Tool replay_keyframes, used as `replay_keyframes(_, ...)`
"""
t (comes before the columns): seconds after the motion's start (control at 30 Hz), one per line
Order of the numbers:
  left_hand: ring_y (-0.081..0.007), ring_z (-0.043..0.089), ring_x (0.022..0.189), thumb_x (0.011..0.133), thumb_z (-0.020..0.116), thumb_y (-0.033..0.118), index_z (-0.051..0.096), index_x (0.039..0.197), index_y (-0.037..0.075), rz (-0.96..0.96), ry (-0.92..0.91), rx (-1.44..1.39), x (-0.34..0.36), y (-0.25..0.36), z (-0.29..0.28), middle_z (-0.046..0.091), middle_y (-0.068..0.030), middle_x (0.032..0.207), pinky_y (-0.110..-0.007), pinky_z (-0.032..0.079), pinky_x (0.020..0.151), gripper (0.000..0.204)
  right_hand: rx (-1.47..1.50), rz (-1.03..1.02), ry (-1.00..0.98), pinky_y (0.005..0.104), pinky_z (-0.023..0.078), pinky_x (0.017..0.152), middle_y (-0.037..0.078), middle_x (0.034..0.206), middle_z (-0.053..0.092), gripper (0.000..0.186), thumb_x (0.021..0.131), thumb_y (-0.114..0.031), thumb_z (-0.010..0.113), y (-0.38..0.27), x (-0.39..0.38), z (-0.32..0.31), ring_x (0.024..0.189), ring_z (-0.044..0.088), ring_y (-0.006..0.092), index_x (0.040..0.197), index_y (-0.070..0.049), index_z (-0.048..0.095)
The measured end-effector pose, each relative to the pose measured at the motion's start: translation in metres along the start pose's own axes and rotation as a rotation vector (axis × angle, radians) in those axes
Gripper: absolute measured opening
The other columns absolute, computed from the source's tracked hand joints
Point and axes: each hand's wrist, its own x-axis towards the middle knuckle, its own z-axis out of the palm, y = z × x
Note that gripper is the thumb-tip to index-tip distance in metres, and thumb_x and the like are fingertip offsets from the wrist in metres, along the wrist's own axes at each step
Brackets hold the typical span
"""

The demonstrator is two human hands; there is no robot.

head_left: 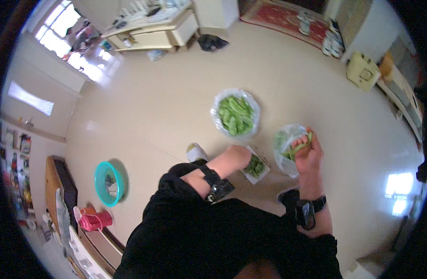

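Note:
My right hand (311,157) has its fingers curled around a long green bean pod (299,146), just over a clear plastic bag (279,163) with more green pods in it. My left hand (240,156) is blurred and hangs at the edge of a small white tray (258,179); its fingers are hidden. Small green scraps (255,166) lie in that tray. Farther out, a round container lined with a clear plastic bag (215,119) holds a heap of broad green pods (236,115).
A teal basin (98,185) and a red pail-like container (96,221) are at the left. A black bag (212,43) lies by the low cabinet (153,38). Shoes (333,43) stand by the red rug (274,18); a pale yellow bag (362,71) is far right.

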Motion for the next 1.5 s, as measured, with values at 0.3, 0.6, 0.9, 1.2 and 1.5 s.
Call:
replay_keyframes(0.3,-0.0377,0.067,0.082,0.086,0.066,0.032,0.069,0.088,0.003,-0.015,0.068,-0.023,0.016,0.007,-0.011,0.068,-0.0161,0.085,-0.046,0.054,0.074,0.028,-0.109,0.098,0.049,0.0353,0.041,0.068,-0.001,0.070,0.046,0.029,0.104,-0.031,0.045,0.009,-0.003,0.003,0.067,0.044,0.0154,0.113,-0.007,0.059)
replay_keyframes(0.6,-0.0127,0.061,0.075,0.103,0.046,0.041,0.063,0.100,0.006,-0.130,-0.148,-1.234,0.031,0.035,-0.039,0.068,-0.0031,0.086,-0.029,0.048,0.063,0.039,-0.059,0.189,-0.001,0.0342,0.041,0.069,-0.003,0.071,0.042,0.027,0.103,-0.030,0.046,0.013,-0.006,0.005,0.067,0.041,0.0141,0.113,-0.008,0.058)
replay_keyframes(0.9,-0.0063,0.044,0.061,0.105,0.048,0.031,0.062,0.098,0.005,0.097,-0.292,-1.387,0.024,0.042,-0.054,0.049,0.0047,0.068,-0.022,0.036,0.055,0.030,-0.031,0.215,0.013,0.0404,0.050,0.080,0.006,0.081,0.057,0.033,0.104,-0.031,0.042,0.017,-0.005,0.011,0.077,0.056,0.0220,0.120,-0.007,0.056)
replay_keyframes(1.2,-0.0059,0.044,0.057,0.102,0.055,0.032,0.065,0.084,0.005,-0.018,-0.087,-1.251,0.024,0.039,-0.056,0.049,0.0049,0.062,-0.023,0.037,0.054,0.034,-0.429,-0.016,0.031,0.0346,0.054,0.079,0.010,0.093,0.067,0.038,0.105,-0.036,0.044,0.013,-0.012,0.023,0.085,0.064,0.0185,0.118,-0.003,0.058)
replay_keyframes(1.5,-0.0052,0.046,0.059,0.105,0.047,0.029,0.062,0.088,0.005,-0.096,-0.029,-1.448,0.026,0.032,-0.057,0.056,0.0028,0.070,-0.020,0.040,0.056,0.032,-0.675,-0.171,0.091,0.0279,0.050,0.070,0.006,0.085,0.066,0.021,0.101,-0.020,0.055,0.014,-0.004,0.013,0.076,0.061,0.0131,0.111,-0.002,0.061)
